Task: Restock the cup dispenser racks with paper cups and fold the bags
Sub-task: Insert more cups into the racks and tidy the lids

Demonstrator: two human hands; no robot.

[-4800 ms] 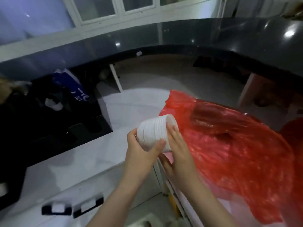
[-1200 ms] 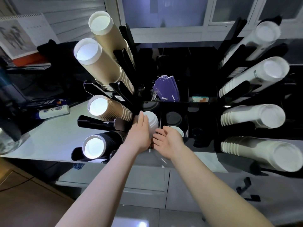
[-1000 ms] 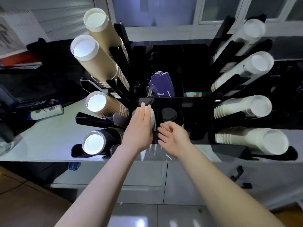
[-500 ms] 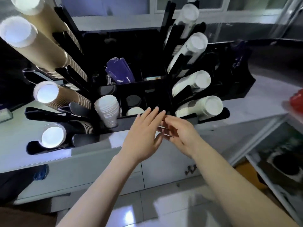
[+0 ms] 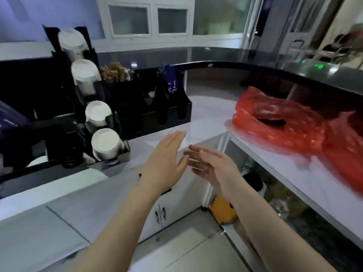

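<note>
Head cam: both hands empty, held out in front over white counter edge [image 5: 196, 107]. Left hand [image 5: 165, 165] flat, fingers straight, palm facing right. Right hand [image 5: 214, 167] fingers relaxed and spread, palm facing left, just beside left hand, fingertips nearly touching it. Black plastic cup dispenser rack [image 5: 64, 122] at left on counter w/ four stacks of white paper cups [image 5: 105, 143] lying tilted in it, bases toward cam. Crumpled red translucent plastic bags [image 5: 284, 124] on counter at right, well apart from hands. Black compartment organizer [image 5: 157, 112] just right of rack.
</note>
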